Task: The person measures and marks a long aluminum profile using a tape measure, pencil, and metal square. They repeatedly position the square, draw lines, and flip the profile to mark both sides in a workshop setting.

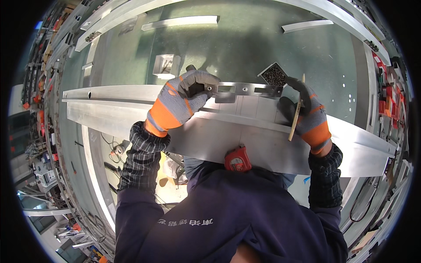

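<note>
A slotted metal strike plate with a tab on its lower edge is held level above a long aluminium profile. My left hand, in a grey and orange glove, pinches its left end between thumb and fingers. A dark rounded end of something pokes out above that hand; its kind is unclear. At the plate's right end are the curled fingers of my gloved right hand, which also holds a light wooden pencil slanting across the fingers. Whether those fingertips grip the plate is hard to see.
A red tape measure rests at the profile's near edge, against my body. Beyond the plate stand a box of dark screws and a small white box. Two metal offcuts, one an angled strip, lie on the far green tabletop.
</note>
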Motion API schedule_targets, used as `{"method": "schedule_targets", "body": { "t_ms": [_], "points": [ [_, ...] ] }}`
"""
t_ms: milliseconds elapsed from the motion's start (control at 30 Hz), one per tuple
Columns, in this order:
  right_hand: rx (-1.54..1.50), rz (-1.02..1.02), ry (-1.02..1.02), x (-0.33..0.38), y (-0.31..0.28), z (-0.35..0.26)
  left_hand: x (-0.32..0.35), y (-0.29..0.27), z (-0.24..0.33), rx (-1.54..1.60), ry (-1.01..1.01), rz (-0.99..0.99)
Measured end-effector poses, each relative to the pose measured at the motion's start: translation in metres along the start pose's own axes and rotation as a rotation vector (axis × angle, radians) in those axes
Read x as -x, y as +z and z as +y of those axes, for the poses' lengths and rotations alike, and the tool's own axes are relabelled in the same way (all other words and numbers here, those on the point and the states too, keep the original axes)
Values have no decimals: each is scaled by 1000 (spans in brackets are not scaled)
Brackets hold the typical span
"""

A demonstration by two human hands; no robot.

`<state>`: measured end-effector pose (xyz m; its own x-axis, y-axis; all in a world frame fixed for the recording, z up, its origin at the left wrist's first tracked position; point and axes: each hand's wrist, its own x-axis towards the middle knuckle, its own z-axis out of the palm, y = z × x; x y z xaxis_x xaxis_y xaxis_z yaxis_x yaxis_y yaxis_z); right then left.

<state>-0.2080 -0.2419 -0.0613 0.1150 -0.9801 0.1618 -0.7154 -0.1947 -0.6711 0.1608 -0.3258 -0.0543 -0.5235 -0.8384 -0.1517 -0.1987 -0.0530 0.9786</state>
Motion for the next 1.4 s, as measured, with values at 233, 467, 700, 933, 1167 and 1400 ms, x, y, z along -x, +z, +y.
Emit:
{"method": "schedule_targets", "body": {
  "t_ms": [233,467,700,933,1167,1400],
  "points": [
    [-189,-29,90,-3,14,4,-9,-10,13,-16,23,-2],
    [-538,198,173,-10,5,-7,0,5,24,130,-3,-39],
    [-979,288,12,-46,1,-39,2,65,35,616,-165,-19],
    [-626,207,96,-17,44,-48,6,90,23,589,-64,58],
    [-757,261,32,-19,6,-24,18,40,46,-63,128,22],
    [-465,340,-35,-27,3,-30,21,44,36,-417,352,178]
  ]
}}
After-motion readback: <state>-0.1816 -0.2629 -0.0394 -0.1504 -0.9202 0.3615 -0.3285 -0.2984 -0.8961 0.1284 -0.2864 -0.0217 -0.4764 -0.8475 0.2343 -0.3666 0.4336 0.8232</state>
